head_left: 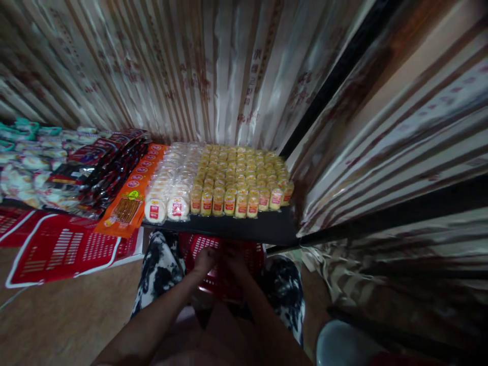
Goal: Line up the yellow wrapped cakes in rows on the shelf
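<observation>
My left hand (206,260) is closed over a red plastic basket (254,256) between my knees, below the shelf's front edge. What its fingers hold, if anything, is hidden. My right hand (233,255) is beside it over the same basket, dark and blurred, so its fingers do not show clearly. On the black shelf (263,227) in front stand rows of small yellow wrapped cakes (240,198). Left of them are rows of round white wrapped cakes or crackers (177,207), with red labels. Neither hand touches these packets.
To the left lie an orange snack packet (131,198), dark red packets (102,162) and white packets (26,178). Red baskets with white handles (64,249) stand below. Striped plastic sheeting (213,71) hangs behind and right, along a black frame. A pale round stool or bucket (343,340) is lower right.
</observation>
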Demonstrator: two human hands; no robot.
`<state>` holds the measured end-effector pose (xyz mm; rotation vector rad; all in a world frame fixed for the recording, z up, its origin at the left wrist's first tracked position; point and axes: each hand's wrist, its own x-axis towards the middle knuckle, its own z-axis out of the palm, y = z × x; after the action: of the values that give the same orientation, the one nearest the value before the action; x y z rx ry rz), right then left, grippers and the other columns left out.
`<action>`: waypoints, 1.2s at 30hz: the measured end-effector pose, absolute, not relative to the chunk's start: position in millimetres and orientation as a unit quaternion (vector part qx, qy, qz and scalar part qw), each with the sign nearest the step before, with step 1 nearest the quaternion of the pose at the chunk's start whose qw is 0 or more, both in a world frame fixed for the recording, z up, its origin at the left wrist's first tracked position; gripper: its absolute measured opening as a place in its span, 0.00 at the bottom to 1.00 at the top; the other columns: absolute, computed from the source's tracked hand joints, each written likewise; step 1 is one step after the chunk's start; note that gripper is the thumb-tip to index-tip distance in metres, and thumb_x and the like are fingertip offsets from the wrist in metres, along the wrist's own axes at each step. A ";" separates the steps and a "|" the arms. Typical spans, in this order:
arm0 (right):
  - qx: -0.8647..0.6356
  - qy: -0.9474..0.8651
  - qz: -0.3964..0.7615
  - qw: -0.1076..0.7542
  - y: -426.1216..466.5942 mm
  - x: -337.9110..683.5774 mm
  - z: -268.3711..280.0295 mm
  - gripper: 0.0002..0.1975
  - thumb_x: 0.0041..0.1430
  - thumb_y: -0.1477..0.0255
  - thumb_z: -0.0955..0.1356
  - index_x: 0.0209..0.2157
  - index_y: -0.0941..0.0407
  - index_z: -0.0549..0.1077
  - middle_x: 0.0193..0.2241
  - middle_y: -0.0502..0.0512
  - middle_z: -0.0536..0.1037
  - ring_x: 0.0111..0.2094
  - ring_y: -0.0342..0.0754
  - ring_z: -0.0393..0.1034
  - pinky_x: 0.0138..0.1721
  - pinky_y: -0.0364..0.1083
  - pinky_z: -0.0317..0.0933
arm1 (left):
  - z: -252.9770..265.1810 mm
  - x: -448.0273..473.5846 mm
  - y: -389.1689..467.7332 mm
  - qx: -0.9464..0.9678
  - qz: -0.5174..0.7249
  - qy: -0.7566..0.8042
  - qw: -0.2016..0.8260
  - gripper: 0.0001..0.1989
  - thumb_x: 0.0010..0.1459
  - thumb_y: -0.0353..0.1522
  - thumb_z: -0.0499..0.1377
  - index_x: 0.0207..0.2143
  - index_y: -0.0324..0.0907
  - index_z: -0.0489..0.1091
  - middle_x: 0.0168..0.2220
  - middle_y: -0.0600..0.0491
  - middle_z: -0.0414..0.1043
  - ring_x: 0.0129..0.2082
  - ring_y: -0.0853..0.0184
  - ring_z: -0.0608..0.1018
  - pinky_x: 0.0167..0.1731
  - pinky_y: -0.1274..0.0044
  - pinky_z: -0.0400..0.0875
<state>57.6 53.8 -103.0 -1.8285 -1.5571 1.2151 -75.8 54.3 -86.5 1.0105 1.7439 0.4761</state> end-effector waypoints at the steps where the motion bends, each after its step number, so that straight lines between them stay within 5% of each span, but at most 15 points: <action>1: -0.660 -0.564 0.435 0.239 52.8 60.1 -98.4 0.13 0.51 0.72 0.61 0.31 0.58 0.76 0.34 0.59 0.78 0.37 0.49 0.72 0.41 0.47 0.63 | -80.4 -77.0 53.5 0.410 0.209 0.716 0.525 0.04 0.47 0.24 0.57 0.23 0.39 0.65 0.20 0.57 0.68 0.24 0.72 0.72 0.24 0.83 0.63; 7: -0.618 -0.583 0.409 0.333 43.1 72.1 -70.8 0.15 0.54 0.65 0.60 0.36 0.56 0.74 0.43 0.57 0.75 0.46 0.47 0.67 0.52 0.49 0.56 | -37.7 -87.2 55.6 0.362 0.237 0.655 0.619 0.05 0.52 0.26 0.50 0.25 0.40 0.62 0.15 0.60 0.64 0.14 0.75 0.66 0.17 0.83 0.59; 17: -0.506 -0.526 0.560 0.393 17.4 73.0 -35.7 0.23 0.47 0.54 0.66 0.41 0.55 0.72 0.39 0.57 0.77 0.40 0.51 0.72 0.42 0.51 0.65 | 7.9 -84.0 61.1 0.342 0.252 0.582 0.694 0.04 0.46 0.28 0.54 0.20 0.38 0.62 0.14 0.59 0.63 0.14 0.75 0.68 0.14 0.84 0.54; 24: -0.484 -0.467 0.589 0.449 11.5 85.2 -0.7 0.21 0.48 0.55 0.66 0.38 0.55 0.72 0.35 0.55 0.78 0.36 0.51 0.72 0.39 0.49 0.66 | 23.8 -64.8 58.6 0.400 0.308 0.528 0.683 0.16 0.47 0.44 0.59 0.25 0.39 0.62 0.19 0.59 0.65 0.16 0.76 0.67 0.18 0.83 0.58; 27: -0.494 -0.457 0.571 0.470 13.7 93.8 11.5 0.20 0.50 0.56 0.65 0.39 0.55 0.71 0.36 0.55 0.78 0.38 0.50 0.72 0.41 0.49 0.65 | 28.8 -52.5 56.3 0.453 0.333 0.495 0.663 0.20 0.42 0.45 0.62 0.30 0.39 0.63 0.21 0.59 0.65 0.19 0.75 0.67 0.20 0.83 0.60; 31: -0.511 -0.463 0.545 0.476 19.7 103.7 15.6 0.19 0.52 0.58 0.64 0.41 0.54 0.70 0.37 0.55 0.77 0.37 0.50 0.72 0.41 0.50 0.66 | 33.5 -34.7 59.8 0.513 0.356 0.503 0.598 0.12 0.43 0.36 0.62 0.27 0.39 0.63 0.23 0.59 0.64 0.21 0.75 0.67 0.23 0.82 0.62; 36: -0.617 -0.536 0.327 0.474 23.8 109.2 16.6 0.20 0.54 0.62 0.63 0.47 0.54 0.67 0.43 0.59 0.72 0.41 0.50 0.69 0.44 0.50 0.64 | 44.1 -14.0 71.1 0.556 0.361 0.536 0.523 0.05 0.46 0.29 0.58 0.25 0.40 0.62 0.23 0.58 0.64 0.23 0.75 0.66 0.26 0.83 0.62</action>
<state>109.2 23.8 16.6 -1.5101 -1.3112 0.7989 -14.0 71.1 44.1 1.3313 1.2841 0.8648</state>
